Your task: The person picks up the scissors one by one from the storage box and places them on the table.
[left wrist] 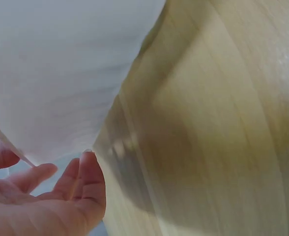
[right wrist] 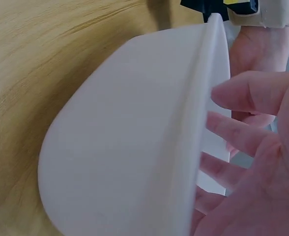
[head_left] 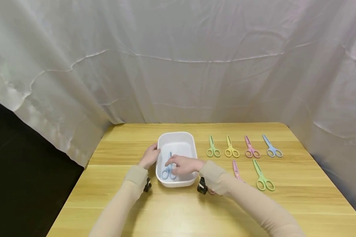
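Note:
A white plastic box (head_left: 177,185) stands on the table, and a pair of light blue scissors (head_left: 165,174) lies inside it. At the box's left side is my left hand (head_left: 149,156); in the left wrist view its fingers (left wrist: 91,184) bear on the outer wall, with the thumb at the rim. My right hand (head_left: 185,165) reaches over the right rim and hovers above the blue scissors, partly hiding them. In the right wrist view the right fingers (right wrist: 233,135) are spread and loosely bent, with nothing seen in their grasp.
Right of the box, a back row holds green scissors (head_left: 213,149), yellow scissors (head_left: 231,151), pink scissors (head_left: 252,152) and blue scissors (head_left: 274,151). Nearer lie larger green scissors (head_left: 264,181) and pink scissors (head_left: 235,168), partly under my right sleeve. A grey curtain (head_left: 195,89) hangs behind the table.

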The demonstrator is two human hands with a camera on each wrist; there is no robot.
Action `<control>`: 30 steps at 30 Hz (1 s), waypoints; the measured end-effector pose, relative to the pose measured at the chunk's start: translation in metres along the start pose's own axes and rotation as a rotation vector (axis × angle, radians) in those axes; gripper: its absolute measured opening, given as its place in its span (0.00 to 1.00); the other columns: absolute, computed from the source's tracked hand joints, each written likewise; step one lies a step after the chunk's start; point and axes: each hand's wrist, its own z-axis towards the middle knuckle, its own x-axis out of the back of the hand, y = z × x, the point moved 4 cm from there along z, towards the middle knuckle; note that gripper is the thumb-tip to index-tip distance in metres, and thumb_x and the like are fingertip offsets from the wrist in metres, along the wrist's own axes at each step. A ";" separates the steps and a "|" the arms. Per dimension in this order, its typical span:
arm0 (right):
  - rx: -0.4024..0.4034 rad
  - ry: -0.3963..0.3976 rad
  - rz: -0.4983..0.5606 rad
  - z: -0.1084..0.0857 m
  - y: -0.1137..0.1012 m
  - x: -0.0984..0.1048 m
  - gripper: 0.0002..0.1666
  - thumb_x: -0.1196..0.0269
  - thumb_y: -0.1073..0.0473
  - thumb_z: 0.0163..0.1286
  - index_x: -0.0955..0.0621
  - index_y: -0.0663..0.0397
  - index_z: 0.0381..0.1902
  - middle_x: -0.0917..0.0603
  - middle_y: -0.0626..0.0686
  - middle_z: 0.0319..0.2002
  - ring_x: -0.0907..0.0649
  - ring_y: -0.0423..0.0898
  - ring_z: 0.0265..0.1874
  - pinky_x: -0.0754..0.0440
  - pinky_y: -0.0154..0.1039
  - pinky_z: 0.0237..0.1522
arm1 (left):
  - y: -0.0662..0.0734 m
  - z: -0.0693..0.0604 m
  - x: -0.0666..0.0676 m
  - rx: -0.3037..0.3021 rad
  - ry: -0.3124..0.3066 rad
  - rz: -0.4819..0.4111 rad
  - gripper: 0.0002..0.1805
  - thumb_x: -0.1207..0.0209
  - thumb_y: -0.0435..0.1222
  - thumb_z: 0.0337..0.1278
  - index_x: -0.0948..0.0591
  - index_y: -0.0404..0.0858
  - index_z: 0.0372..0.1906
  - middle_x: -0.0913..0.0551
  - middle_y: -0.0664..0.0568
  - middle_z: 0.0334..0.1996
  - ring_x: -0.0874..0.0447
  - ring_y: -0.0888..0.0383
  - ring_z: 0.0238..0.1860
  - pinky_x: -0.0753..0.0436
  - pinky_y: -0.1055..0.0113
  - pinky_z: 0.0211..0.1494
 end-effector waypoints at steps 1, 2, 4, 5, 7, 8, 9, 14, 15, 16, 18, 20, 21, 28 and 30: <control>-0.002 -0.015 -0.008 0.000 0.000 -0.001 0.28 0.40 0.60 0.68 0.23 0.56 0.66 0.29 0.63 0.70 0.24 0.58 0.66 0.26 0.53 0.69 | -0.001 0.000 0.000 0.003 -0.007 0.002 0.29 0.58 0.36 0.75 0.39 0.33 0.77 0.32 0.33 0.73 0.30 0.38 0.71 0.28 0.45 0.74; -0.003 -0.032 -0.014 0.001 0.000 -0.002 0.28 0.40 0.59 0.69 0.24 0.56 0.67 0.31 0.63 0.72 0.27 0.59 0.69 0.29 0.54 0.72 | -0.001 0.001 0.000 0.002 -0.014 0.001 0.29 0.58 0.36 0.76 0.39 0.33 0.77 0.33 0.33 0.73 0.29 0.38 0.71 0.28 0.46 0.73; -0.010 -0.061 -0.032 0.001 0.000 -0.004 0.29 0.40 0.58 0.69 0.24 0.55 0.68 0.35 0.63 0.75 0.31 0.59 0.73 0.34 0.56 0.76 | -0.002 0.001 -0.001 -0.001 -0.024 0.002 0.29 0.59 0.36 0.76 0.40 0.34 0.78 0.33 0.33 0.73 0.29 0.38 0.71 0.27 0.46 0.73; -0.011 -0.073 -0.041 0.002 -0.001 -0.004 0.29 0.40 0.58 0.70 0.24 0.55 0.68 0.36 0.64 0.76 0.33 0.60 0.75 0.37 0.56 0.77 | -0.002 0.001 -0.001 0.000 -0.026 -0.001 0.29 0.58 0.36 0.76 0.40 0.34 0.78 0.33 0.33 0.73 0.28 0.38 0.70 0.26 0.46 0.73; -0.013 -0.099 -0.064 0.002 0.000 -0.005 0.29 0.42 0.57 0.70 0.25 0.54 0.68 0.38 0.63 0.77 0.35 0.60 0.76 0.40 0.56 0.79 | -0.002 0.001 -0.002 0.000 -0.030 -0.002 0.29 0.58 0.36 0.76 0.40 0.34 0.78 0.33 0.33 0.73 0.28 0.38 0.70 0.26 0.46 0.72; -0.011 -0.113 -0.073 0.003 -0.001 -0.005 0.29 0.42 0.57 0.70 0.25 0.54 0.68 0.39 0.63 0.78 0.36 0.60 0.77 0.40 0.55 0.79 | -0.002 0.001 -0.002 -0.001 -0.031 -0.005 0.29 0.58 0.36 0.76 0.40 0.34 0.78 0.33 0.33 0.73 0.28 0.37 0.70 0.26 0.46 0.72; -0.012 -0.124 -0.083 0.003 -0.001 -0.005 0.29 0.42 0.57 0.69 0.25 0.53 0.68 0.40 0.63 0.78 0.36 0.59 0.77 0.41 0.55 0.80 | -0.001 0.000 -0.002 0.003 -0.030 -0.008 0.29 0.58 0.36 0.76 0.40 0.34 0.78 0.34 0.33 0.74 0.28 0.37 0.70 0.26 0.46 0.72; -0.026 -0.171 -0.089 0.005 -0.003 -0.007 0.30 0.43 0.57 0.69 0.26 0.50 0.70 0.42 0.60 0.80 0.39 0.59 0.78 0.43 0.55 0.80 | -0.001 -0.001 -0.002 -0.001 -0.040 -0.005 0.29 0.59 0.36 0.77 0.41 0.35 0.78 0.34 0.33 0.74 0.27 0.38 0.70 0.25 0.46 0.71; -0.030 -0.177 -0.088 0.006 -0.003 -0.007 0.30 0.43 0.57 0.69 0.26 0.50 0.70 0.43 0.59 0.80 0.39 0.58 0.79 0.44 0.55 0.81 | -0.001 -0.001 -0.002 -0.006 -0.043 -0.005 0.29 0.59 0.36 0.77 0.41 0.35 0.78 0.33 0.33 0.73 0.27 0.37 0.69 0.24 0.46 0.70; -0.032 -0.183 -0.089 0.006 -0.003 -0.008 0.31 0.43 0.57 0.70 0.26 0.49 0.70 0.43 0.58 0.80 0.39 0.58 0.79 0.44 0.54 0.81 | -0.001 -0.001 -0.002 -0.012 -0.046 -0.004 0.29 0.59 0.36 0.77 0.41 0.35 0.78 0.33 0.32 0.73 0.27 0.37 0.69 0.24 0.46 0.70; -0.041 -0.195 -0.090 0.006 -0.003 -0.009 0.31 0.43 0.56 0.70 0.27 0.48 0.71 0.43 0.57 0.80 0.39 0.57 0.79 0.44 0.54 0.81 | 0.000 -0.002 -0.002 -0.018 -0.048 -0.003 0.29 0.59 0.36 0.77 0.42 0.34 0.78 0.33 0.32 0.73 0.27 0.37 0.69 0.24 0.46 0.71; -0.048 -0.201 -0.103 0.006 -0.003 -0.010 0.31 0.43 0.55 0.70 0.27 0.47 0.71 0.43 0.56 0.80 0.39 0.57 0.79 0.44 0.53 0.81 | -0.001 -0.002 -0.002 -0.015 -0.046 -0.006 0.29 0.59 0.36 0.77 0.41 0.34 0.78 0.33 0.32 0.73 0.28 0.37 0.70 0.25 0.46 0.71; -0.051 -0.203 -0.113 0.006 -0.003 -0.010 0.31 0.43 0.55 0.70 0.27 0.46 0.72 0.43 0.55 0.81 0.39 0.56 0.79 0.44 0.53 0.81 | -0.001 -0.002 -0.002 -0.015 -0.043 -0.005 0.29 0.59 0.36 0.77 0.41 0.34 0.78 0.34 0.32 0.73 0.28 0.37 0.70 0.25 0.46 0.71; -0.069 -0.216 -0.163 0.009 -0.005 -0.012 0.32 0.42 0.53 0.70 0.28 0.43 0.72 0.42 0.52 0.81 0.37 0.60 0.78 0.43 0.59 0.79 | -0.001 -0.001 -0.001 -0.006 -0.035 0.016 0.29 0.58 0.36 0.76 0.40 0.34 0.78 0.33 0.32 0.73 0.27 0.37 0.69 0.25 0.45 0.71; -0.073 -0.218 -0.177 0.010 -0.005 -0.012 0.32 0.42 0.53 0.70 0.28 0.42 0.72 0.42 0.52 0.80 0.38 0.62 0.77 0.43 0.60 0.79 | 0.000 0.000 -0.001 -0.009 -0.032 0.023 0.29 0.57 0.36 0.76 0.40 0.34 0.78 0.33 0.31 0.73 0.28 0.37 0.70 0.26 0.45 0.72</control>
